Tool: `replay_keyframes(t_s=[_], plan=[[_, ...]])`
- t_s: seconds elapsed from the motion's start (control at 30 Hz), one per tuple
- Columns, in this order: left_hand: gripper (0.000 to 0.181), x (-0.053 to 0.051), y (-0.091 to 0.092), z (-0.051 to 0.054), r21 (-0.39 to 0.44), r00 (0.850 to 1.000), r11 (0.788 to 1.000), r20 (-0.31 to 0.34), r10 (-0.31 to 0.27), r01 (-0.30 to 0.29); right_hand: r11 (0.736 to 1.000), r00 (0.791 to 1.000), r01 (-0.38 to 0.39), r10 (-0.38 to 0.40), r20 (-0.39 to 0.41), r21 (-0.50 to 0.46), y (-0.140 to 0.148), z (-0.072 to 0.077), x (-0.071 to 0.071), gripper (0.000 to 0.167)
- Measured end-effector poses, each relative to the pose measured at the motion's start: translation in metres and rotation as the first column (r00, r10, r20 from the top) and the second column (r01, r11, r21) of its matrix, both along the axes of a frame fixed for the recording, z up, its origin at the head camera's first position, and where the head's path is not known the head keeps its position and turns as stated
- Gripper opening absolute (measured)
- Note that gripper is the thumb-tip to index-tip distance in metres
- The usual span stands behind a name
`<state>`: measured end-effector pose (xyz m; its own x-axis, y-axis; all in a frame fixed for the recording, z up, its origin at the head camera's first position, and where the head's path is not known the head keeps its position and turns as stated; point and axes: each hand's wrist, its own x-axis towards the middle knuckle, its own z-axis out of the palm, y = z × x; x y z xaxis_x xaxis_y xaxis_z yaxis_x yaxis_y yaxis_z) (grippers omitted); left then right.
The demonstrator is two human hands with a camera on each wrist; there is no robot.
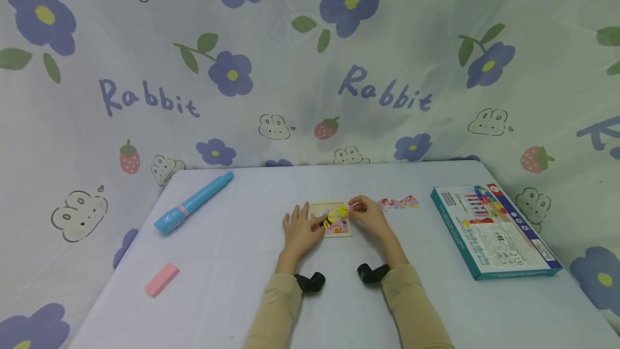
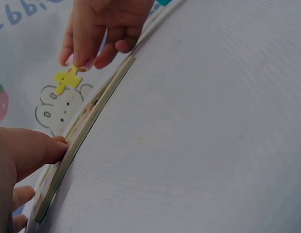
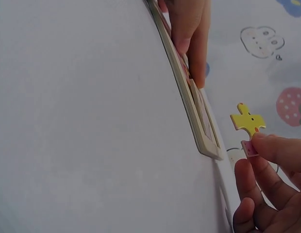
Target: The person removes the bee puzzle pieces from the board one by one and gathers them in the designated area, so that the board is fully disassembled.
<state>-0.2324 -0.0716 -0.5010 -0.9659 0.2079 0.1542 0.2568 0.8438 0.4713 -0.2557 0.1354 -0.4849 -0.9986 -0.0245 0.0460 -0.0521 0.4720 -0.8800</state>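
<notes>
Square pale-wood puzzle tray (image 1: 339,235) was set on white tabletop (image 1: 218,295). Tray's left side was overlapped by left hand (image 1: 301,233), fingers spread. Small yellow-and-pink jigsaw piece (image 1: 342,210) was pinched by right hand (image 1: 369,218) over tray's right part. Colourful, mostly pink-and-red strip of pieces (image 1: 398,203) was laid just right of right hand. Flat teal-edged printed box (image 1: 504,241) was placed farther right; long light-blue tube (image 1: 198,200) and pink rectangular block (image 1: 162,280) were placed at left.
</notes>
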Motion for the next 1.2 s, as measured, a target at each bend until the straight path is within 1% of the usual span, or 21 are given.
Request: replay_keyframes(t_s=[0.23, 0.33, 0.47, 0.6, 0.8, 0.9, 1.03, 1.13, 1.2], plan=[[0.035, 0.000, 0.000, 0.001, 0.017, 1.000, 1.000, -0.013, -0.003, 0.004, 0.999, 0.999, 0.040, -0.040, 0.032, 0.009, 0.018, 0.003, 0.001, 0.022], [0.035, 0.000, 0.000, 0.001, 0.014, 1.000, 1.000, -0.011, -0.004, 0.004, 0.998, 0.997, 0.058, -0.057, 0.046, -0.020, 0.029, 0.005, 0.003, 0.022], [0.035, 0.000, -0.001, 0.002, 0.007, 1.000, 1.000, -0.017, -0.003, 0.003, 0.996, 0.997, 0.074, -0.072, 0.035, -0.046, 0.042, 0.006, 0.005, 0.023], [0.035, 0.000, -0.001, 0.003, 0.008, 1.000, 1.000, -0.025, -0.002, 0.002, 0.995, 0.995, 0.094, -0.093, 0.027, -0.045, 0.053, 0.006, 0.006, 0.028], [0.035, -0.001, -0.001, 0.003, 0.005, 1.000, 1.000, -0.019, -0.001, 0.001, 0.985, 0.986, 0.164, -0.163, 0.027, -0.057, 0.064, 0.005, 0.009, 0.030], [0.035, -0.001, -0.001, 0.002, 0.008, 1.000, 1.000, -0.021, -0.002, 0.002, 0.978, 0.978, 0.205, -0.203, 0.040, -0.050, 0.068, 0.004, 0.011, 0.028], [0.035, -0.001, -0.001, 0.001, 0.005, 1.000, 1.000, -0.020, -0.004, 0.004, 0.963, 0.963, 0.269, -0.268, 0.033, -0.022, 0.074, 0.003, 0.012, 0.029], [0.035, -0.001, -0.001, 0.001, 0.003, 1.000, 1.000, -0.019, -0.005, 0.005, 0.942, 0.942, 0.335, -0.334, 0.036, -0.011, 0.077, 0.002, 0.013, 0.028], [0.035, 0.000, -0.001, 0.001, 0.007, 1.000, 1.000, -0.016, -0.008, 0.008, 0.926, 0.925, 0.377, -0.375, 0.054, -0.028, 0.080, 0.000, 0.014, 0.028]])
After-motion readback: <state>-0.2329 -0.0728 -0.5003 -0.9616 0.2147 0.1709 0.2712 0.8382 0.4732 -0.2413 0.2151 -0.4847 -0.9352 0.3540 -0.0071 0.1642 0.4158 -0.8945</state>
